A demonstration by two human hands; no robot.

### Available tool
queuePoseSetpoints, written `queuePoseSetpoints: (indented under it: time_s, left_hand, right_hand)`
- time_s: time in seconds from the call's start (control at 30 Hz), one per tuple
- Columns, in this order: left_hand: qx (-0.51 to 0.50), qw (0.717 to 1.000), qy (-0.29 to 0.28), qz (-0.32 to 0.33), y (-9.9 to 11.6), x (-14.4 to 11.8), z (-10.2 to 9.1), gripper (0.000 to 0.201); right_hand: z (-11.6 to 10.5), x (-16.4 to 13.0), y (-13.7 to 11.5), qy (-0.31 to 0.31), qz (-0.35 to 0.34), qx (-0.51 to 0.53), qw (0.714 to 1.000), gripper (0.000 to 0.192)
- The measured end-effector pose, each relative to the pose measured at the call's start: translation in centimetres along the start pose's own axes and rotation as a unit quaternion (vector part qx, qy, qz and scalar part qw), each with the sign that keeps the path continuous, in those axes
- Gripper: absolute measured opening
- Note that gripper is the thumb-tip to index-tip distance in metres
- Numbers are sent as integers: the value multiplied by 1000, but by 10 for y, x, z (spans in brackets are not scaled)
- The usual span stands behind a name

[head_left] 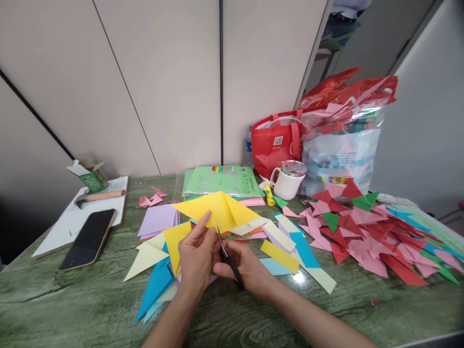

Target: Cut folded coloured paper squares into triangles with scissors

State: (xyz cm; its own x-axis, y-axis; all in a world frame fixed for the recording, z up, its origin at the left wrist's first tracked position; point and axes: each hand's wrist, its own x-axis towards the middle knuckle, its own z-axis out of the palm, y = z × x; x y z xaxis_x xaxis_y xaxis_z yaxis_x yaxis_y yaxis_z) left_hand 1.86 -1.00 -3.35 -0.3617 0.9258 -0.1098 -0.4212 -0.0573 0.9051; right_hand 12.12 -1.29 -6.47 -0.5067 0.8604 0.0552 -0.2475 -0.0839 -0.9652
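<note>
Green marbled table (54,295) is backed by plain beige wall panels. At its middle, a folded yellow paper (217,209) is pinched by the left hand (195,253), fingers closed on its lower edge so the sheet is lifted toward the blades. Scissors (227,256) are gripped in the right hand (246,268), tips up at the paper's edge. Coloured offcuts (290,251) are spread around both hands. Folded triangles (366,241) are heaped at three o'clock, a phone (89,238) at nine o'clock, and a white mug (288,181) at one o'clock.

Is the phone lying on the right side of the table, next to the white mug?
No, the phone lies at the left, far from the white mug.
</note>
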Motion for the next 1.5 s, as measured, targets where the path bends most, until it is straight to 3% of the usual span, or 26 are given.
queuePoseSetpoints:
  time_s: [0.77,1.5]
  left_hand:
    - [12,999,-9,32,-7,-4,-4,50]
    - [-10,1000,-4,17,-9,-6,-4,54]
  right_hand:
    - [2,-6,1,1,-4,31,1000,48]
    - [2,-6,1,6,-10,24,1000,48]
